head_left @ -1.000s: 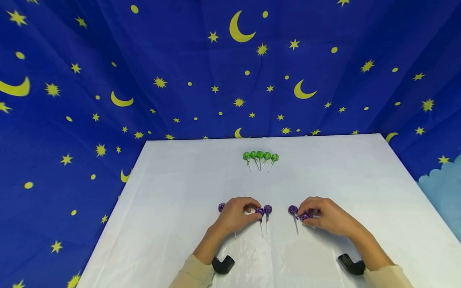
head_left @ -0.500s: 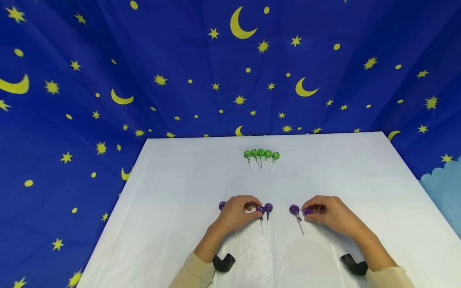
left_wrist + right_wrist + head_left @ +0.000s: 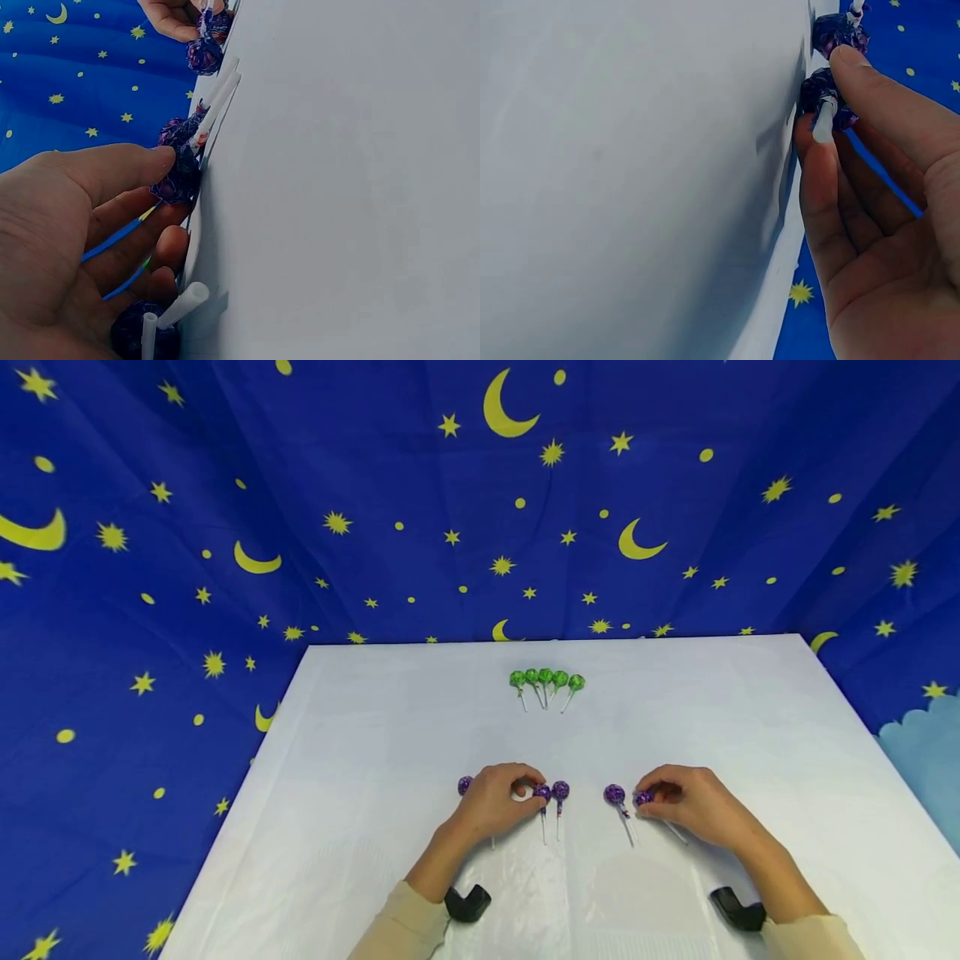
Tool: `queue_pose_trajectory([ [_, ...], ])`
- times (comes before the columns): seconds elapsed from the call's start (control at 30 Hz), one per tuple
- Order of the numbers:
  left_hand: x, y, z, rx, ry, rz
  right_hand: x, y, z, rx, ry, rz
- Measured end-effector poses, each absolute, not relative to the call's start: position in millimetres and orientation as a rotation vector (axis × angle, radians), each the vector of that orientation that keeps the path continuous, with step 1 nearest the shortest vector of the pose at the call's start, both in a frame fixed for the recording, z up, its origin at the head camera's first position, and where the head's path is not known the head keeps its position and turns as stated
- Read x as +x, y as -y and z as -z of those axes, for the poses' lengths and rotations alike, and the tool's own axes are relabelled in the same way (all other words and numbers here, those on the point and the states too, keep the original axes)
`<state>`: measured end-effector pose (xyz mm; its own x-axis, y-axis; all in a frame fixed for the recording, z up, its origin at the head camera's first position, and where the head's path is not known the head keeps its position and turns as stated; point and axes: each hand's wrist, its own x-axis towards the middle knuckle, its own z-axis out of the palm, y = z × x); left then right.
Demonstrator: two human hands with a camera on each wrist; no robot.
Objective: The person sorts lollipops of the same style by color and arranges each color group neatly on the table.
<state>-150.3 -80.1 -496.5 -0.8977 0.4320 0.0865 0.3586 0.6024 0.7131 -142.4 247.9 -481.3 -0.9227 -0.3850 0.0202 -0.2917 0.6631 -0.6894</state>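
Observation:
Purple-wrapped lollipops lie in a row across the table. My left hand (image 3: 495,797) pinches the head of one lollipop (image 3: 180,182) between thumb and fingers. Just right of it in the head view lies another lollipop (image 3: 560,791), heads almost side by side. A further purple head (image 3: 466,785) peeks out left of that hand, partly hidden by it. With thumb and fingertips, my right hand (image 3: 693,802) pinches a lollipop (image 3: 829,94), whose stick slants toward the lower right in the head view. Left of that one lies a separate lollipop (image 3: 614,794), stick toward me.
Several green lollipops (image 3: 546,677) lie fanned out toward the back of the white table (image 3: 390,718). A blue curtain (image 3: 420,485) with yellow moons and stars hangs behind. Black wrist mounts (image 3: 468,903) sit below both hands.
My right hand has shifted slightly right with its lollipop, away from the neighbouring one, and its stick has swung out to the lower right. My left hand keeps its hold nearly in place.

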Motion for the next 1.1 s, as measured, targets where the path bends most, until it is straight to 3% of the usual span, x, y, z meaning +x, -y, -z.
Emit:
queue_pose_trajectory([
  [0.77, -153, 78, 489, 0.631, -2.719, -1.25, -140, -249, 480, -0.528, -2.776, 1.073],
  [1.1, -172, 82, 474, 0.671, -2.735, -1.273, -138, -249, 479, -0.48, -2.781, 1.073],
])
